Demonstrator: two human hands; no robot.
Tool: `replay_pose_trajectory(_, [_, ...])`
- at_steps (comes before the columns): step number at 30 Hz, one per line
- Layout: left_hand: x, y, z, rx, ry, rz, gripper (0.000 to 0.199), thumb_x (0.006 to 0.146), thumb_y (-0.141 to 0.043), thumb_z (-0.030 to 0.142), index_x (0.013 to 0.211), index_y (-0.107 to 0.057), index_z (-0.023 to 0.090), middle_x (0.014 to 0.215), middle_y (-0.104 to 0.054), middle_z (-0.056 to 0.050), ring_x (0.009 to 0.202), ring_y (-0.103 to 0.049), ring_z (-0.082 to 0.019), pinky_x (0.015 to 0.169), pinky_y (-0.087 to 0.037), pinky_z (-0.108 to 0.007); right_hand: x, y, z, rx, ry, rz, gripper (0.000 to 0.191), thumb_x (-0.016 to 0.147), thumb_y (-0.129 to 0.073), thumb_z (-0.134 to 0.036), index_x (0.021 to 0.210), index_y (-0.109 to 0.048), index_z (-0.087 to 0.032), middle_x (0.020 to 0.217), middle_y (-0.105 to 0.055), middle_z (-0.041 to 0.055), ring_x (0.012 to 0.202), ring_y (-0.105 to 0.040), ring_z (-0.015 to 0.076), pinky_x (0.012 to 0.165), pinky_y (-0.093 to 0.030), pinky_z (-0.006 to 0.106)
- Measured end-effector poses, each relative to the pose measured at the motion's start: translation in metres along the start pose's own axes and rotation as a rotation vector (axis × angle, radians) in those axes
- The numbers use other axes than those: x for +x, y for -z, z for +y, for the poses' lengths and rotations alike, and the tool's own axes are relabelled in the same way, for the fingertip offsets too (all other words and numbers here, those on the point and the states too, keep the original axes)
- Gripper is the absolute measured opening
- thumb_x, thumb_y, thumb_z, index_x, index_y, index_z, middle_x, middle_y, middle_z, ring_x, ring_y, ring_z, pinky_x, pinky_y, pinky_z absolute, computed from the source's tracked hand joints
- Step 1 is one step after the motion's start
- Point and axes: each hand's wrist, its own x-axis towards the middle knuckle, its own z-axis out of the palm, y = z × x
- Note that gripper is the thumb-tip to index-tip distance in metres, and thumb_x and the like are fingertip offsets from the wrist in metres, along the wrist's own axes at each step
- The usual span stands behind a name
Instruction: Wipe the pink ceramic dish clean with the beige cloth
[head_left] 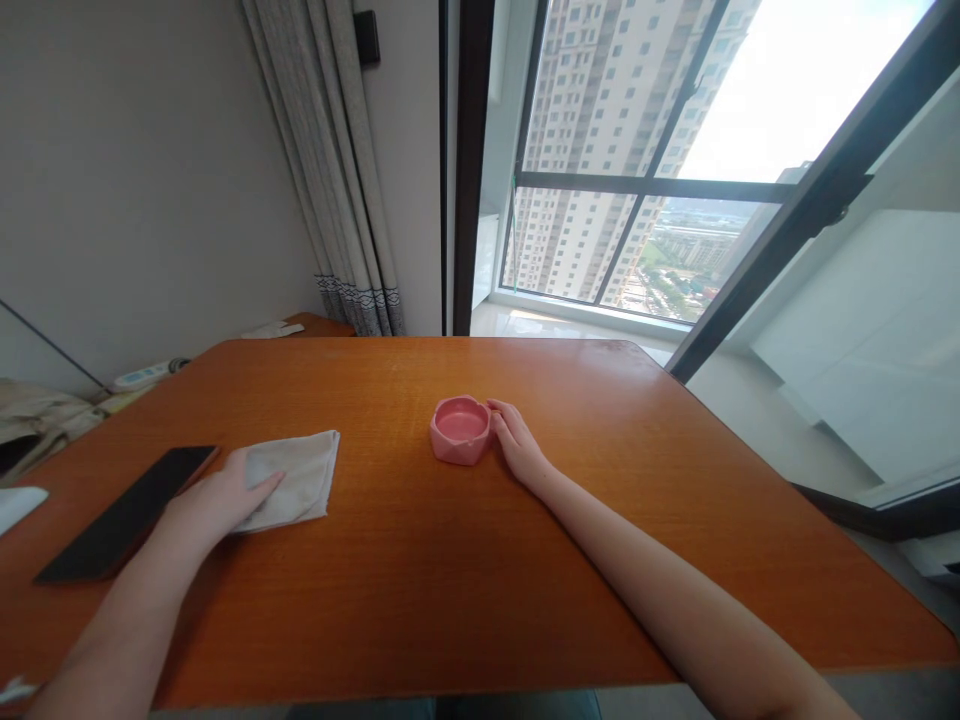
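A pink faceted bowl (460, 430) sits upright on the wooden table (420, 590), near its middle. My right hand (517, 443) rests against the bowl's right side, fingers extended and not wrapped round it. To the left, a folded pale cloth (304, 480) lies flat on the tabletop. My left hand (231, 490) lies on the cloth's left part, thumb spread away from the other fingers, which are partly hidden. Nothing visible is inside the bowl.
A long black flat object (131, 510) lies left of the cloth, partly behind my left forearm. Fabric (45, 420) and a white remote-like item (142, 375) are at the far left. A curtain (322, 150) and window stand beyond the table.
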Motion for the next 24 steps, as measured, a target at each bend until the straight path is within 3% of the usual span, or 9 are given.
replay_pose_trajectory(5, [-0.010,-0.001,0.061,-0.184,-0.251,-0.082,0.057,0.076,-0.050,0.043,0.126,-0.036,0.021,0.131,-0.048,-0.011,0.113,-0.052,-0.028,0.093,-0.043,-0.040,-0.001,0.008,-0.015,0.045,0.013,0.166,0.038,0.090,-0.040,-0.044,0.116,-0.053,-0.020,0.116,-0.055,0.0110,0.111,-0.050,0.0218,0.095,-0.042,0.041])
replay_pose_trajectory(7, [-0.023,0.008,0.098,-0.291,-0.401,-0.139,0.056,0.076,-0.053,0.044,0.127,-0.039,0.023,0.131,-0.048,-0.009,0.116,-0.050,-0.028,0.096,-0.041,-0.039,-0.004,0.012,-0.033,0.107,0.075,0.107,0.041,0.086,-0.050,-0.044,0.120,-0.051,-0.022,0.120,-0.053,0.0114,0.112,-0.050,0.0221,0.093,-0.044,0.040])
replay_pose_trajectory(12, [-0.054,0.030,0.183,-0.495,-0.766,-0.594,0.055,0.075,-0.061,0.043,0.125,-0.046,0.026,0.124,-0.054,-0.005,0.111,-0.052,-0.025,0.095,-0.043,-0.037,-0.015,0.020,-0.079,0.539,-0.022,-0.519,0.078,0.073,-0.063,-0.056,0.139,-0.032,-0.025,0.127,-0.052,0.0103,0.107,-0.057,0.0219,0.087,-0.049,0.037])
replay_pose_trajectory(14, [-0.056,0.025,0.205,-0.561,-0.823,-0.633,0.054,0.074,-0.063,0.043,0.124,-0.049,0.026,0.120,-0.056,-0.005,0.108,-0.054,-0.024,0.093,-0.044,-0.035,-0.018,0.024,-0.086,0.622,-0.192,-0.751,0.076,0.067,-0.066,-0.059,0.131,-0.045,-0.022,0.116,-0.061,0.0091,0.105,-0.059,0.0245,0.087,-0.049,0.039])
replay_pose_trajectory(16, [-0.052,0.008,0.217,-0.610,-0.791,-0.548,0.056,0.074,-0.064,0.044,0.124,-0.048,0.025,0.111,-0.058,-0.005,0.100,-0.057,-0.021,0.088,-0.046,-0.032,-0.018,0.028,-0.085,0.652,-0.369,-0.809,0.069,0.063,-0.072,-0.056,0.119,-0.056,-0.019,0.105,-0.066,0.0080,0.102,-0.061,0.0269,0.087,-0.050,0.041])
replay_pose_trajectory(18, [-0.043,-0.018,0.218,-0.652,-0.655,-0.343,0.055,0.079,-0.057,0.047,0.126,-0.045,0.023,0.101,-0.059,-0.004,0.089,-0.058,-0.018,0.082,-0.048,-0.031,-0.015,0.029,-0.080,0.647,-0.461,-0.603,0.058,0.063,-0.072,-0.053,0.109,-0.061,-0.017,0.097,-0.069,0.0080,0.097,-0.063,0.0284,0.084,-0.051,0.042])
replay_pose_trajectory(20, [-0.033,-0.048,0.212,-0.660,-0.527,-0.105,0.049,0.087,-0.044,0.047,0.127,-0.044,0.019,0.104,-0.057,-0.007,0.092,-0.057,-0.018,0.085,-0.047,-0.034,-0.011,0.030,-0.074,0.563,-0.424,-0.202,0.045,0.072,-0.064,-0.051,0.102,-0.063,-0.016,0.094,-0.069,0.0086,0.095,-0.063,0.0285,0.081,-0.051,0.042])
replay_pose_trajectory(22, [-0.026,-0.073,0.202,-0.590,-0.538,-0.027,0.048,0.088,-0.040,0.046,0.127,-0.043,0.017,0.118,-0.054,-0.011,0.108,-0.052,-0.021,0.097,-0.040,-0.039,-0.009,0.031,-0.069,0.386,-0.261,0.181,0.038,0.082,-0.052,-0.047,0.104,-0.063,-0.017,0.100,-0.066,0.0095,0.100,-0.060,0.0281,0.085,-0.050,0.043])
replay_pose_trajectory(24, [-0.022,-0.092,0.193,-0.525,-0.581,-0.072,0.050,0.089,-0.039,0.045,0.130,-0.041,0.017,0.130,-0.050,-0.013,0.121,-0.045,-0.024,0.104,-0.032,-0.044,-0.010,0.031,-0.064,0.123,-0.023,0.288,0.033,0.085,-0.048,-0.037,0.110,-0.061,-0.020,0.113,-0.060,0.0097,0.109,-0.054,0.0275,0.092,-0.045,0.044])
